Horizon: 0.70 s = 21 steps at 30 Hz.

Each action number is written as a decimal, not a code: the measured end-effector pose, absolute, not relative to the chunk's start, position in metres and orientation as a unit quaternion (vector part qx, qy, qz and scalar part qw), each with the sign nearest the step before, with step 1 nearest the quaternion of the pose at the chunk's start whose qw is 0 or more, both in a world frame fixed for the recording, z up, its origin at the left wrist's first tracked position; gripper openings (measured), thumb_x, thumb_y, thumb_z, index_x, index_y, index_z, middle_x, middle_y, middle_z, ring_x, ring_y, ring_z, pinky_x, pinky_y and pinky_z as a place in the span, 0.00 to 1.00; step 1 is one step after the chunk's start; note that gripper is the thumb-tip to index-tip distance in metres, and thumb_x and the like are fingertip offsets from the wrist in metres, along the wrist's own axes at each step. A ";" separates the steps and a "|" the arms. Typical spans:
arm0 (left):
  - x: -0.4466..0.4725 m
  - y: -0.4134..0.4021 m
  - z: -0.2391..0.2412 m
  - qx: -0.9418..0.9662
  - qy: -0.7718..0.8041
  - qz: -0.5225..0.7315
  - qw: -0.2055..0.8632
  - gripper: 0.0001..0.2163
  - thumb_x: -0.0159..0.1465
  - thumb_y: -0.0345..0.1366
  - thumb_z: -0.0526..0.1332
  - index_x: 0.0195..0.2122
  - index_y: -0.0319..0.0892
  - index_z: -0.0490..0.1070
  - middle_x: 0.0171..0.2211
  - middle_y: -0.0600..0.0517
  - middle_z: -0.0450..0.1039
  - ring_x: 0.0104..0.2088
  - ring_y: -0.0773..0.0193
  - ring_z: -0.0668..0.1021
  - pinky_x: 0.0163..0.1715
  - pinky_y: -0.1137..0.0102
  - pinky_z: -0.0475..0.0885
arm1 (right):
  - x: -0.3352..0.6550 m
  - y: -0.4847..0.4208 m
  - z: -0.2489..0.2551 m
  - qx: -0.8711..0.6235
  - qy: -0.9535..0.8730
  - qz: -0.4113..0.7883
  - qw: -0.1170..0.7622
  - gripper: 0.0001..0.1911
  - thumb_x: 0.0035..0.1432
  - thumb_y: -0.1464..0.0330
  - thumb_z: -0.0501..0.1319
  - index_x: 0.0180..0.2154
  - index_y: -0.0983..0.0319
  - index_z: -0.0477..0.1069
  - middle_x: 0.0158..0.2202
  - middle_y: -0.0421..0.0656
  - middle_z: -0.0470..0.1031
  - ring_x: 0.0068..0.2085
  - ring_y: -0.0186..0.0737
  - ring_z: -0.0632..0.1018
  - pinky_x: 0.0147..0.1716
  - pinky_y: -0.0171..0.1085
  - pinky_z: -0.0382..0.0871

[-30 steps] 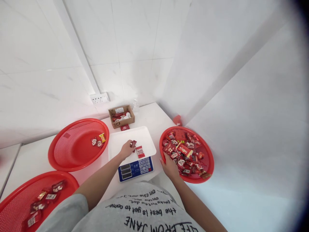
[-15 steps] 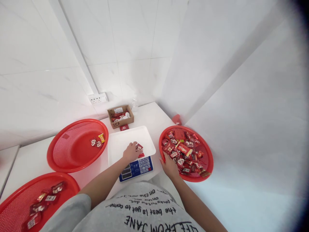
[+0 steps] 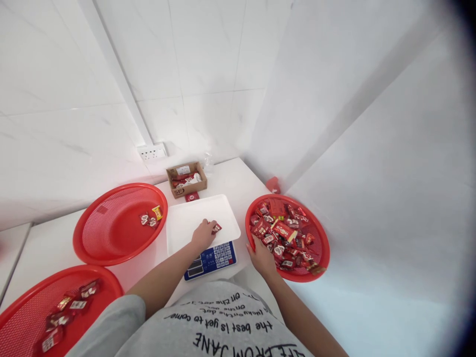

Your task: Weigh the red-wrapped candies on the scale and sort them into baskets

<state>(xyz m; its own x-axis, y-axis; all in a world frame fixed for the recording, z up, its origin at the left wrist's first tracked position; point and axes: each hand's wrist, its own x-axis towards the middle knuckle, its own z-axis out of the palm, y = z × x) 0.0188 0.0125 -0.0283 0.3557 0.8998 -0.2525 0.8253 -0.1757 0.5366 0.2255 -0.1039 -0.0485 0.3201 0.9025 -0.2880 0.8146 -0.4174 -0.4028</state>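
Note:
My left hand [image 3: 203, 235] is over the white weighing tray [image 3: 186, 216] of a digital scale [image 3: 211, 260]. Its fingers are closed on a small red wrapped candy [image 3: 216, 228] that sticks out at the fingertips; more may be hidden in the palm. My right hand [image 3: 262, 256] grips the near left rim of a red mesh basket [image 3: 327, 248]. That basket is tilted and holds many red wrapped candies [image 3: 268, 238], with a larger red and cream packet [image 3: 283, 230] on top.
Left of the scale stands a red basket [image 3: 119, 225] with a few candies. Another red basket [image 3: 22, 297] with several packets is at lower left. Behind the tray are a small cardboard box [image 3: 186, 179] of candies and a red packet [image 3: 192, 197]. The wall carries a socket [image 3: 152, 151].
My left fingers have drawn together around the candy on the tray, and a second red piece beside it no longer shows. My right hand has stayed on the basket rim.

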 end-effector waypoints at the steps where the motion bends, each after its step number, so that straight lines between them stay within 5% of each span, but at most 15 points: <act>1: 0.014 0.014 -0.030 0.755 0.571 0.079 0.313 0.14 0.54 0.28 0.59 0.42 0.47 0.70 0.39 0.48 0.67 0.38 0.59 0.73 0.39 0.66 0.67 | 0.225 -0.104 -0.048 -0.807 -0.531 0.241 0.090 0.28 0.62 0.60 0.46 0.61 0.63 0.53 0.57 0.51 0.65 0.53 0.47 0.70 0.48 0.41 0.63; 12: -0.116 0.030 -0.014 0.544 0.710 0.345 0.285 0.10 0.53 0.29 0.61 0.37 0.43 0.72 0.30 0.51 0.73 0.33 0.60 0.75 0.36 0.66 0.70 | 0.227 -0.105 -0.053 -0.803 -0.532 0.245 0.114 0.28 0.61 0.60 0.46 0.60 0.64 0.53 0.57 0.52 0.65 0.55 0.47 0.68 0.50 0.42 0.62; 21: -0.168 0.024 -0.017 0.560 0.771 0.212 0.215 0.18 0.56 0.35 0.59 0.47 0.37 0.69 0.43 0.42 0.73 0.45 0.51 0.74 0.46 0.60 0.68 | 0.236 -0.100 -0.055 -0.777 -0.507 0.301 0.218 0.27 0.59 0.59 0.50 0.58 0.64 0.59 0.58 0.50 0.64 0.58 0.45 0.65 0.56 0.42 0.57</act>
<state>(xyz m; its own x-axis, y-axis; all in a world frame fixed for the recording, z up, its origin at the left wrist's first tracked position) -0.1684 0.0241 -0.0166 -0.2790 0.9556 -0.0943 0.7726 0.2817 0.5689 0.2359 -0.0997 -0.0550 0.3041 0.9200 -0.2473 0.6569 -0.3905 -0.6450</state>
